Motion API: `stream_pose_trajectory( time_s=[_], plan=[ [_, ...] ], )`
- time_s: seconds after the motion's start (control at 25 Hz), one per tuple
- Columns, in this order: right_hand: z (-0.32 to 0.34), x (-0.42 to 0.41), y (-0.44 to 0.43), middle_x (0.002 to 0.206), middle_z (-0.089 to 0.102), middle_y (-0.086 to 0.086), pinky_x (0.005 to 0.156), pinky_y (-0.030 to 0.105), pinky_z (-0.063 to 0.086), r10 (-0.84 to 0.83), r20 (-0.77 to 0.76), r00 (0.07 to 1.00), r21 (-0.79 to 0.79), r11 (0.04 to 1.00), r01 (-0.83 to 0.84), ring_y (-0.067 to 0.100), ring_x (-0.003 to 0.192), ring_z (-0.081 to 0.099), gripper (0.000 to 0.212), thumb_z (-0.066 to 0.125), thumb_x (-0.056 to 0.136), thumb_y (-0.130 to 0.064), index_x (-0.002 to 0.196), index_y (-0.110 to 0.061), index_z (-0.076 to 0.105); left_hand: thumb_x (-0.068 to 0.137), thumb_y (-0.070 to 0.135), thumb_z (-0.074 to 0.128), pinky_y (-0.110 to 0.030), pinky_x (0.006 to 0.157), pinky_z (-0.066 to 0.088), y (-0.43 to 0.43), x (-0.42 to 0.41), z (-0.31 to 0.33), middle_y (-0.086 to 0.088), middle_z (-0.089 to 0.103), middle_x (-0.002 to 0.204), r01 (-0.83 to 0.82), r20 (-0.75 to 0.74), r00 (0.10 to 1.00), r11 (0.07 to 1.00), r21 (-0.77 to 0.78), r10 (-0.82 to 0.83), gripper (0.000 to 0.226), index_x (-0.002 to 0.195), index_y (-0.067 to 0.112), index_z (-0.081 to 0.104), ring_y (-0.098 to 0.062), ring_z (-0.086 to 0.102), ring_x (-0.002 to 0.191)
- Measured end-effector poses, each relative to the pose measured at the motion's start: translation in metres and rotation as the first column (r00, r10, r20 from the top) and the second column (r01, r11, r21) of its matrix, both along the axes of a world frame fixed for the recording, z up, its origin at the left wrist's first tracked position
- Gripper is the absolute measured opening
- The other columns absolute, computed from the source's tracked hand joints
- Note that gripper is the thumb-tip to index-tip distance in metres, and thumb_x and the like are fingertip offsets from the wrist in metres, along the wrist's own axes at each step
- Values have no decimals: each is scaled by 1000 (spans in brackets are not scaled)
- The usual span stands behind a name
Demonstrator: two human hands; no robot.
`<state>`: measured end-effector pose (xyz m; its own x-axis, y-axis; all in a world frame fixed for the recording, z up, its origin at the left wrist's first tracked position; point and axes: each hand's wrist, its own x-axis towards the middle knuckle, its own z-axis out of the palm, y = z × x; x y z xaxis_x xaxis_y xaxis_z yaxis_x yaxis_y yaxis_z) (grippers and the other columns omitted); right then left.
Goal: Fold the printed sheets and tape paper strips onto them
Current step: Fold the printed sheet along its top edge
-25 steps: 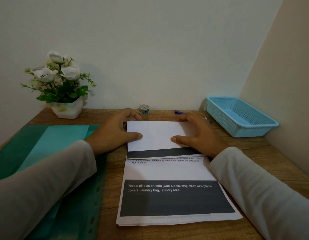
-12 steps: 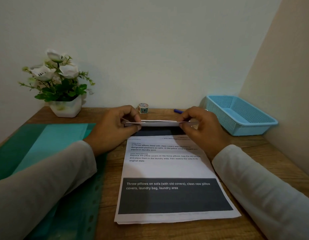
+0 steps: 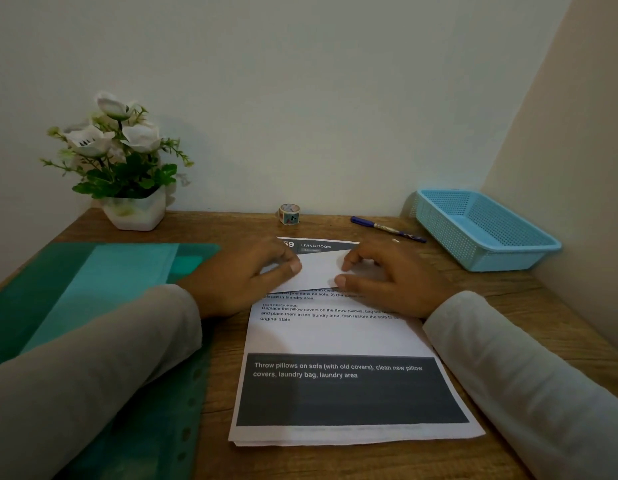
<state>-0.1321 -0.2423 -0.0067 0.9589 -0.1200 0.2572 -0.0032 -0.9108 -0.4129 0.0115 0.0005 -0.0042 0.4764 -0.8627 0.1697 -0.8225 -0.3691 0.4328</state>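
Observation:
A stack of printed sheets (image 3: 335, 337) lies on the wooden table (image 3: 228, 225), with a dark banner of white text at its near end. Over the stack's far end is a small folded white sheet (image 3: 318, 271), held low between both hands. My left hand (image 3: 245, 275) pinches its left end, thumb on top. My right hand (image 3: 394, 278) grips its right end, with curled fingers on top and the thumb at the near edge. A roll of patterned tape (image 3: 289, 213) stands by the wall, beyond the sheets. No paper strips are visible.
A blue pen (image 3: 387, 229) lies right of the tape. A light blue mesh basket (image 3: 508, 261) stands in the back right corner. A potted white-flower plant (image 3: 127, 168) stands at the back left. A green plastic folder (image 3: 93, 289) covers the table's left side under my left sleeve.
The sheet lay half-folded under my flat hands. Both hands then lifted its folded edge, and now it is folded smaller and lowered onto the stack's far end, uncovering the header "LIVING ROOM".

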Motion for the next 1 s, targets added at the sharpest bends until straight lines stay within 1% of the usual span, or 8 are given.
stream_pose_trajectory(
  time_s=[0.12,0.2,0.28,0.4,0.6,0.76,0.88,1.0],
  plan=[
    [-1,3,13,118,66,-10,94,41,51,-86,-45,995,-126,989,79,14,110,60,48,50,94,-68,118,-30,66,103,58,30,-46,124,20,-3,-2,-4,5,22,166,-74,179,984,956,284,23,64,159,28,23,-15,18,152],
    [-7,10,29,140,58,0,106,44,44,-73,-143,987,-262,964,33,24,130,53,57,38,101,-63,137,-22,55,104,57,21,-45,126,8,-6,-5,-5,4,6,169,-80,205,979,925,372,3,67,161,26,9,-17,4,155],
    [-11,18,46,166,32,5,124,45,25,-27,-237,971,-294,955,-46,24,153,27,63,31,107,-54,158,-17,33,105,56,18,-46,126,2,-9,-7,-4,4,-2,170,-97,220,975,904,415,4,65,161,27,2,-18,-3,156],
    [-9,23,57,173,11,2,129,41,9,-1,-278,960,-279,957,-80,17,159,8,65,27,109,-51,164,-17,16,103,58,15,-49,126,1,-10,-8,-2,4,-7,169,-138,241,970,878,458,26,67,161,30,-3,-21,-8,156],
    [-2,17,36,172,12,1,128,41,11,-110,-297,948,-289,957,21,18,158,10,77,28,104,-63,164,-17,16,100,64,13,-50,126,7,-7,-12,2,-3,-1,170,-216,326,944,842,494,51,77,162,18,3,-23,-1,156],
    [-2,12,9,172,15,1,128,42,14,-245,-292,925,-334,932,141,20,158,14,80,25,101,-69,163,-18,21,93,74,12,-53,122,21,-4,-13,5,-10,23,164,-322,443,892,816,481,92,91,157,10,24,-29,21,151],
    [-5,13,8,172,16,2,127,44,16,-259,-283,924,-347,925,153,21,158,16,82,24,101,-70,163,-16,22,87,82,14,-50,115,34,-4,-14,9,-8,40,154,-370,497,860,816,445,118,97,152,13,37,-28,41,138],
    [-8,14,8,171,18,3,127,47,18,-265,-262,928,-357,920,162,22,157,17,83,22,99,-72,161,-17,26,78,92,25,-45,105,44,-4,-9,18,-4,49,145,-365,461,871,849,381,168,101,147,19,40,-25,50,127]
  ],
)
